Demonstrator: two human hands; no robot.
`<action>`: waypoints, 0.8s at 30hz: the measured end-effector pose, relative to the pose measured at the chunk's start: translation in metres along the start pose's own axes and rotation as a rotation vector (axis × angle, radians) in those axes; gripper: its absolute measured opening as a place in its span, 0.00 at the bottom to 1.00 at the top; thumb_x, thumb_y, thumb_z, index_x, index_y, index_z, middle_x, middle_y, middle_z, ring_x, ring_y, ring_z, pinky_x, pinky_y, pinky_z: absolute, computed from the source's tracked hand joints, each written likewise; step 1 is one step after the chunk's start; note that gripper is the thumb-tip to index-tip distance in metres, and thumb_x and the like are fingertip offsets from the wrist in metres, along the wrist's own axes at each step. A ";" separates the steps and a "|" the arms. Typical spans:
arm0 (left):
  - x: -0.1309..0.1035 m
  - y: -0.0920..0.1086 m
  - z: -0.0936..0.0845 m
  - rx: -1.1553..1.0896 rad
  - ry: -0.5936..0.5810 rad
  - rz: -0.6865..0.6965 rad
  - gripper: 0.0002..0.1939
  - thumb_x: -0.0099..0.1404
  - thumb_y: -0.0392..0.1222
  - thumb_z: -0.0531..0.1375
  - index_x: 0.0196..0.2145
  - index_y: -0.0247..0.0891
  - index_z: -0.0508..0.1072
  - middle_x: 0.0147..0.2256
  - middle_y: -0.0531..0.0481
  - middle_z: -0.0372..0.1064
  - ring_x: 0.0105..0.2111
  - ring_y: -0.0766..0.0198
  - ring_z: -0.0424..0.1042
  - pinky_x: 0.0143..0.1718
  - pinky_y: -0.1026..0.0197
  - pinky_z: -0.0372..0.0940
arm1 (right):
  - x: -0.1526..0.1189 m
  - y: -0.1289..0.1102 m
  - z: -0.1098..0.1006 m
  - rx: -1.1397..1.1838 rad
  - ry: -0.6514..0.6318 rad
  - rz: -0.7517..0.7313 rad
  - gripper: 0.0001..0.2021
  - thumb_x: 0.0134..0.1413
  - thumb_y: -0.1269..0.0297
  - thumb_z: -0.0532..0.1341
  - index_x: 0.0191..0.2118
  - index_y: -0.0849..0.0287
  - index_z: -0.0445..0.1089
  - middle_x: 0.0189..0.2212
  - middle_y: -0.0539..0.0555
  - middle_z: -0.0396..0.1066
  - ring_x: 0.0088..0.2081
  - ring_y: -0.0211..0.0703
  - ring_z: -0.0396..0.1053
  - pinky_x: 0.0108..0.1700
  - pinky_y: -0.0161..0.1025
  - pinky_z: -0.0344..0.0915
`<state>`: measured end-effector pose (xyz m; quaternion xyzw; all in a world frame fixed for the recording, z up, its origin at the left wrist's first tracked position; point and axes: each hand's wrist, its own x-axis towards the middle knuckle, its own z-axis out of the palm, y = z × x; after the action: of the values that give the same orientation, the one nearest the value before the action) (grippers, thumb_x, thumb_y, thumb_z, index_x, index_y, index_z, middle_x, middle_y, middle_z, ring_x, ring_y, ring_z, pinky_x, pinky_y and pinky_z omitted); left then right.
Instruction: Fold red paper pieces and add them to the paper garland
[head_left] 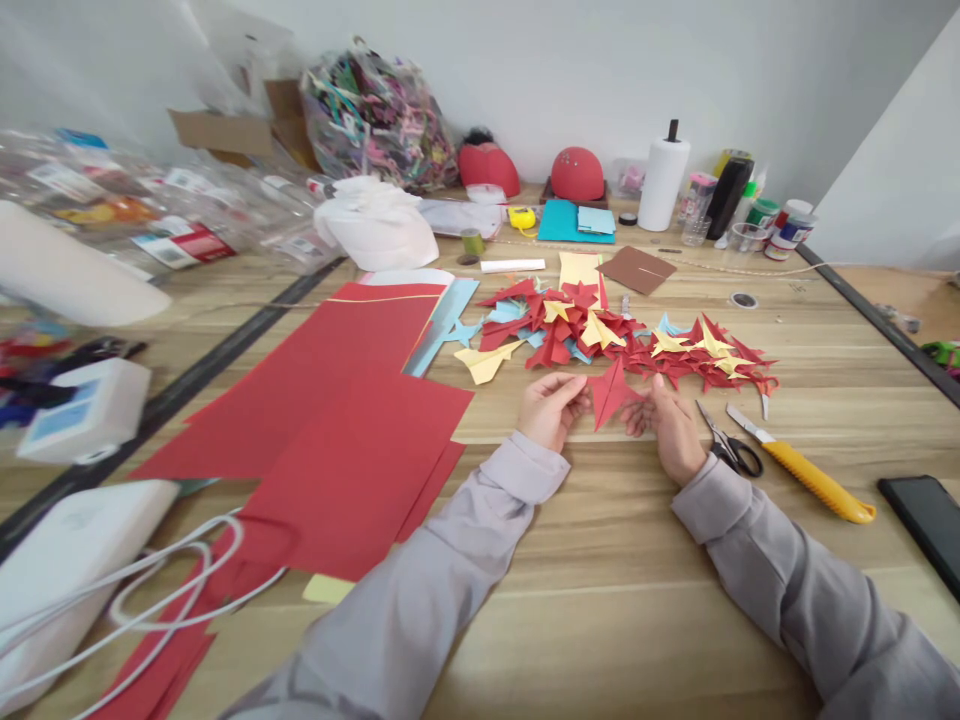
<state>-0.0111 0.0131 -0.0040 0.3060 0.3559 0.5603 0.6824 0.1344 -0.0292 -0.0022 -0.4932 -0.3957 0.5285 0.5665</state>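
Between my hands is a red folded paper star, raised a little in front of a pile of folded paper shapes. My left hand pinches its left point between thumb and fingers. On the other side, my right hand has its thumb and fingers at the star's right point, closed about it. The pile mixes red, yellow and light blue pieces and spreads off to the right. Black-handled scissors and a yellow utility knife lie right of my right hand.
Large red paper sheets cover the table's left part. A white device with looped cable sits at the lower left. A phone lies at the right edge. Along the back stand a white roll, bottles and a bag of colourful scraps.
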 end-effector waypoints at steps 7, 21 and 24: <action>-0.002 0.000 0.002 0.035 -0.039 0.006 0.14 0.40 0.41 0.69 0.24 0.33 0.72 0.21 0.52 0.70 0.20 0.70 0.67 0.24 0.66 0.64 | 0.000 0.000 0.001 -0.190 -0.054 -0.110 0.17 0.45 0.50 0.62 0.19 0.61 0.68 0.13 0.49 0.65 0.16 0.32 0.60 0.20 0.31 0.57; 0.000 -0.009 -0.004 0.235 -0.035 0.031 0.19 0.33 0.38 0.71 0.26 0.33 0.73 0.23 0.51 0.73 0.23 0.67 0.70 0.28 0.62 0.65 | 0.000 0.003 -0.001 -0.236 -0.029 -0.147 0.14 0.43 0.53 0.63 0.19 0.60 0.71 0.14 0.49 0.66 0.17 0.33 0.60 0.21 0.32 0.58; 0.000 -0.008 -0.003 0.213 -0.004 0.007 0.20 0.31 0.37 0.71 0.26 0.33 0.72 0.22 0.52 0.72 0.21 0.66 0.69 0.27 0.62 0.65 | 0.000 0.002 -0.001 -0.226 -0.056 -0.151 0.15 0.45 0.53 0.62 0.20 0.60 0.72 0.13 0.49 0.66 0.17 0.34 0.60 0.21 0.33 0.56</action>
<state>-0.0097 0.0115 -0.0119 0.3791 0.4108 0.5212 0.6449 0.1353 -0.0298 -0.0045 -0.5076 -0.5042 0.4503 0.5342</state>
